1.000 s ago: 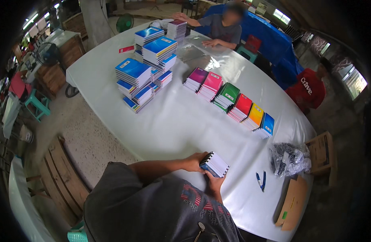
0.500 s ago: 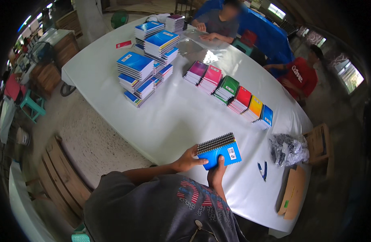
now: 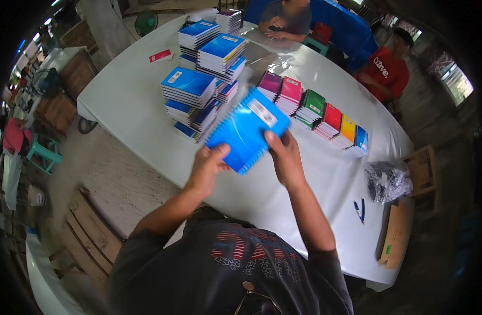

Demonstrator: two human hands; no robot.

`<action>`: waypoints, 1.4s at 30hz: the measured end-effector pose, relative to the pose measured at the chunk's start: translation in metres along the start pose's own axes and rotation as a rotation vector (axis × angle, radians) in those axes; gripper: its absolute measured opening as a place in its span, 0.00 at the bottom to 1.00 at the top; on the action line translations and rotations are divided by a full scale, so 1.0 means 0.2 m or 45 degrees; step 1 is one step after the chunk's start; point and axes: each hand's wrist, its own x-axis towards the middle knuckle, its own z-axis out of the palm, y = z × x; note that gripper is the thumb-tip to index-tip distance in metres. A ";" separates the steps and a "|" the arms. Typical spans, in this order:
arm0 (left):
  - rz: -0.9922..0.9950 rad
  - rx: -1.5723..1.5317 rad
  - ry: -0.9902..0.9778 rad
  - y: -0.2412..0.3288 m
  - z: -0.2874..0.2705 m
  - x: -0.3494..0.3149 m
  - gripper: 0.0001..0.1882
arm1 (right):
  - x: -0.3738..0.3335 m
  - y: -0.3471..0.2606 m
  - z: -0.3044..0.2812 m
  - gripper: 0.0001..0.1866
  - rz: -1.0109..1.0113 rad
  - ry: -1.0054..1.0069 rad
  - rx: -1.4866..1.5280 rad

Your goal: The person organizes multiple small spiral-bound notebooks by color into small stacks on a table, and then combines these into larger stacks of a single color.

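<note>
Blue spiral notebooks (image 3: 244, 132) are held up over the table, the top cover facing me with a white label at its upper corner. How many lie beneath cannot be seen. My left hand (image 3: 205, 169) is closed on the lower left corner, thumb on the cover. My right hand (image 3: 284, 157) grips the right edge, its thumb also pressed on the cover. Just beyond stand tall piles of blue spiral notebooks (image 3: 188, 86). To the right runs a row of smaller notebook stacks, including a purple stack (image 3: 270, 84), a green stack (image 3: 311, 105) and a blue stack (image 3: 360, 139).
The white-covered table (image 3: 141, 123) carries a blue cutter-like tool (image 3: 360, 211), a clear plastic bag of dark items (image 3: 386, 181) and a cardboard piece (image 3: 394, 236) at right. A red label card (image 3: 159, 56) lies far left. Two people sit across; a wooden bench (image 3: 91, 236) stands left.
Both hands have lifted the notebooks up and away from me, toward the piles. The bundle has turned, so the full blue cover now shows instead of the stacked spirals. My view has shifted slightly.
</note>
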 end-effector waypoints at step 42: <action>-0.599 0.246 0.073 0.33 -1.21 0.90 0.33 | 0.70 0.91 0.41 0.46 0.928 0.507 0.138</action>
